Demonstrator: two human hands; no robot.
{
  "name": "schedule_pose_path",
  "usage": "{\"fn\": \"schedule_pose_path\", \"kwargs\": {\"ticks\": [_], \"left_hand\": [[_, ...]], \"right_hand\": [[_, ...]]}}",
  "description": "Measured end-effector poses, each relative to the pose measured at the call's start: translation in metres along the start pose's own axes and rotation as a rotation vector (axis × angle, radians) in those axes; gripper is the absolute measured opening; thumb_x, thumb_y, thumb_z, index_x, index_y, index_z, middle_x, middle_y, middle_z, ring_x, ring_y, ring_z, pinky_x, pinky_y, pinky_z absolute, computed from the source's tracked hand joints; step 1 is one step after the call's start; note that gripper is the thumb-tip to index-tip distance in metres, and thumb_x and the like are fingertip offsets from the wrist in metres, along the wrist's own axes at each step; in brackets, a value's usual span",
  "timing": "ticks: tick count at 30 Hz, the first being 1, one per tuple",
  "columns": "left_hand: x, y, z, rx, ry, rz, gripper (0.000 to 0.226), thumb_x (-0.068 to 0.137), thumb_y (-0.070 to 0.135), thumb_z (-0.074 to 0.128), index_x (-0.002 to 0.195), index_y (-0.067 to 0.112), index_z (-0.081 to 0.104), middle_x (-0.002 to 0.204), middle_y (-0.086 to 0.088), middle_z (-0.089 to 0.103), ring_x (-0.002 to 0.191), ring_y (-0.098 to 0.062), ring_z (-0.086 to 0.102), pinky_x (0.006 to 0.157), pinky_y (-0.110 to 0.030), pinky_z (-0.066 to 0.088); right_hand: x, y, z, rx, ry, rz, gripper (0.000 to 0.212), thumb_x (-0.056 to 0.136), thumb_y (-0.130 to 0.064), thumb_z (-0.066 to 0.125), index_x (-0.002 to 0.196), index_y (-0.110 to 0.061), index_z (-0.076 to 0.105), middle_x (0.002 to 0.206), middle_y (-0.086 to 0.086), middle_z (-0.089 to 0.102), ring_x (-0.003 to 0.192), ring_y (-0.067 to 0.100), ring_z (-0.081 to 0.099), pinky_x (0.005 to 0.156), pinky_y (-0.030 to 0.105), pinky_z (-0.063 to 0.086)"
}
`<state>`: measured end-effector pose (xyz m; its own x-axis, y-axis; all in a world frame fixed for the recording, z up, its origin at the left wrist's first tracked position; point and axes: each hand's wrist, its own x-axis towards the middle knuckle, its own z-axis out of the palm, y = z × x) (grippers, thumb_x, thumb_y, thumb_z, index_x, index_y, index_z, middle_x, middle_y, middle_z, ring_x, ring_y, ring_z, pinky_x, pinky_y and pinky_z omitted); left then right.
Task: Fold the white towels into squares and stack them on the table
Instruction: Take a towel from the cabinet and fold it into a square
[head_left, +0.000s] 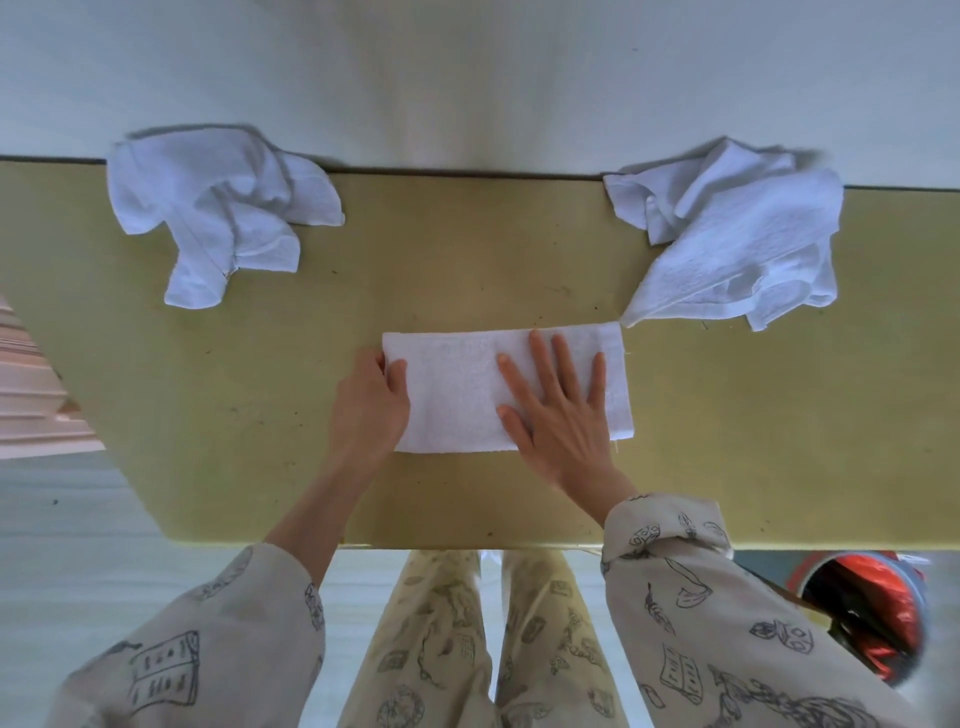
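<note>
A white towel (457, 395) lies folded into a long rectangle in the middle of the yellow-green table (208, 415). My left hand (371, 402) grips its left short edge, thumb on top and fingers tucked under. My right hand (558, 405) presses flat on the towel's right half with fingers spread. A crumpled white towel (218, 208) sits at the back left of the table. Another crumpled white towel (737, 234) sits at the back right, its corner almost touching the folded towel.
The table's far edge meets a pale wall. A red and black bin (872, 613) stands on the floor at the lower right, below the table's near edge. Pinkish steps (31, 395) show at the left.
</note>
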<state>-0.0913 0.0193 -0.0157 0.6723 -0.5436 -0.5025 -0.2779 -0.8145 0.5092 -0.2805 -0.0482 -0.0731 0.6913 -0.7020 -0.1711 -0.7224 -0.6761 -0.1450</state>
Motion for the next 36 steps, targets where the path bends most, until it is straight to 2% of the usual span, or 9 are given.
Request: {"fn": "schedule_pose_path", "kwargs": {"ticks": [7, 10, 13, 15, 17, 20, 26, 31, 36], "left_hand": [[0.005, 0.004, -0.015, -0.043, 0.203, 0.155, 0.024, 0.098, 0.021, 0.042, 0.107, 0.002, 0.053, 0.079, -0.003, 0.054, 0.073, -0.019, 0.048, 0.064, -0.029, 0.033], [0.003, 0.017, -0.019, -0.059, 0.215, 0.204, 0.024, 0.097, 0.023, 0.043, 0.107, 0.004, 0.055, 0.072, 0.001, 0.054, 0.065, -0.017, 0.048, 0.056, -0.024, 0.034], [-0.008, 0.042, -0.015, -0.098, 0.184, 0.298, 0.017, 0.096, 0.023, 0.046, 0.098, 0.011, 0.057, 0.059, 0.004, 0.050, 0.052, -0.010, 0.044, 0.049, -0.014, 0.035], [-0.018, 0.061, -0.004, -0.130, 0.125, 0.356, 0.012, 0.096, 0.024, 0.047, 0.092, 0.015, 0.055, 0.056, 0.003, 0.052, 0.045, -0.011, 0.047, 0.047, -0.016, 0.037], [-0.026, 0.079, 0.015, -0.142, 0.054, 0.397, 0.011, 0.096, 0.020, 0.048, 0.089, 0.013, 0.053, 0.057, 0.008, 0.052, 0.044, -0.004, 0.052, 0.045, -0.012, 0.039], [-0.031, 0.098, 0.049, -0.114, -0.053, 0.403, 0.015, 0.095, 0.019, 0.049, 0.095, 0.006, 0.057, 0.067, 0.004, 0.055, 0.055, -0.003, 0.053, 0.056, -0.009, 0.043], [-0.040, 0.112, 0.093, -0.012, -0.182, 0.392, 0.021, 0.096, 0.027, 0.046, 0.102, 0.010, 0.057, 0.082, -0.004, 0.063, 0.074, -0.019, 0.061, 0.070, -0.034, 0.051], [-0.038, 0.112, 0.102, 0.085, -0.198, 0.416, 0.025, 0.098, 0.025, 0.043, 0.115, 0.011, 0.054, 0.089, -0.010, 0.066, 0.080, -0.024, 0.061, 0.075, -0.040, 0.050], [-0.036, 0.121, 0.103, 0.106, -0.124, 0.425, 0.023, 0.098, 0.024, 0.044, 0.111, 0.010, 0.055, 0.087, -0.011, 0.066, 0.079, -0.025, 0.061, 0.072, -0.043, 0.050]], "right_hand": [[0.004, 0.005, -0.012, 0.136, 0.049, 0.008, 0.057, 0.093, -0.049, 0.030, 0.144, -0.024, 0.027, 0.154, 0.010, 0.021, 0.142, 0.029, 0.016, 0.113, 0.056, 0.008], [0.000, 0.015, -0.034, 0.341, 0.219, 0.059, 0.044, 0.094, -0.034, 0.039, 0.131, -0.012, 0.050, 0.143, 0.015, 0.041, 0.131, 0.029, 0.041, 0.105, 0.042, 0.035], [-0.005, 0.028, -0.055, 0.740, 0.261, 0.348, 0.026, 0.095, -0.015, 0.046, 0.111, -0.006, 0.064, 0.109, 0.010, 0.064, 0.093, 0.023, 0.063, 0.082, 0.035, 0.053], [-0.004, 0.037, -0.061, 1.042, 0.116, 0.582, 0.021, 0.095, -0.009, 0.046, 0.105, -0.010, 0.064, 0.091, 0.005, 0.067, 0.083, 0.025, 0.065, 0.082, 0.039, 0.054], [-0.004, 0.046, -0.061, 1.197, 0.022, 0.673, 0.021, 0.096, -0.007, 0.044, 0.102, -0.013, 0.062, 0.086, 0.003, 0.066, 0.083, 0.025, 0.066, 0.086, 0.043, 0.053], [-0.003, 0.052, -0.061, 1.227, -0.017, 0.676, 0.022, 0.095, -0.005, 0.042, 0.102, -0.010, 0.062, 0.083, 0.003, 0.065, 0.081, 0.024, 0.066, 0.085, 0.043, 0.055], [-0.002, 0.062, -0.060, 1.282, 0.002, 0.747, 0.023, 0.094, -0.005, 0.043, 0.096, -0.009, 0.065, 0.076, 0.002, 0.065, 0.076, 0.023, 0.066, 0.078, 0.039, 0.057], [-0.007, 0.066, -0.058, 1.347, -0.046, 0.790, 0.024, 0.093, -0.004, 0.043, 0.096, -0.005, 0.066, 0.088, 0.012, 0.069, 0.081, 0.025, 0.069, 0.077, 0.038, 0.058], [-0.010, 0.067, -0.058, 1.380, -0.110, 0.794, 0.020, 0.092, -0.006, 0.048, 0.103, -0.005, 0.065, 0.081, 0.008, 0.067, 0.077, 0.023, 0.067, 0.078, 0.037, 0.057]]}}
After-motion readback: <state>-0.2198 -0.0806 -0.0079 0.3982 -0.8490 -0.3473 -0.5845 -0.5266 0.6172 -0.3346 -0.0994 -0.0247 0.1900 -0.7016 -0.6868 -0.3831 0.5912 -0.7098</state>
